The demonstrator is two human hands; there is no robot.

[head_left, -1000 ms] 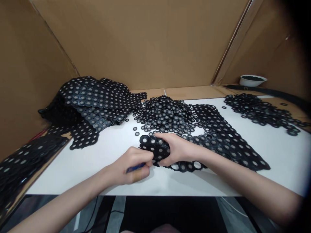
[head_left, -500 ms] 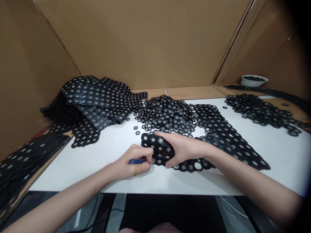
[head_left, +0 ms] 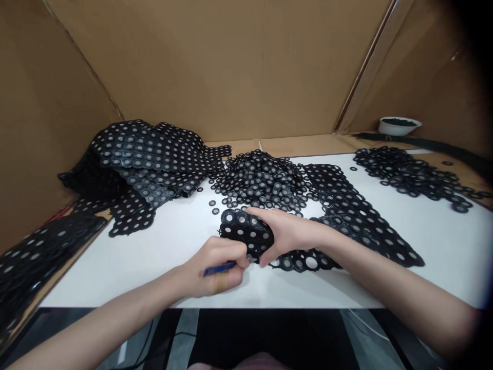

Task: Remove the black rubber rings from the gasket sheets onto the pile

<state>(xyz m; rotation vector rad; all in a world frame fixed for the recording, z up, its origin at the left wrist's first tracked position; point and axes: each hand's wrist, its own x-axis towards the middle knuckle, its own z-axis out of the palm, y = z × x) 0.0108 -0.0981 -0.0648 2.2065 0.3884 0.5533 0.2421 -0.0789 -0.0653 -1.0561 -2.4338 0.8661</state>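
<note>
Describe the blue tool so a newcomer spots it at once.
Find the white table, then the left hand near its front edge. The blue tool shows in that fist, beside the dotted black sheet. Its blue colour sets it apart from the black sheet.

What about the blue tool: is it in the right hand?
No, the blue tool is in the left hand, while the right hand holds the dotted black sheet.
</note>
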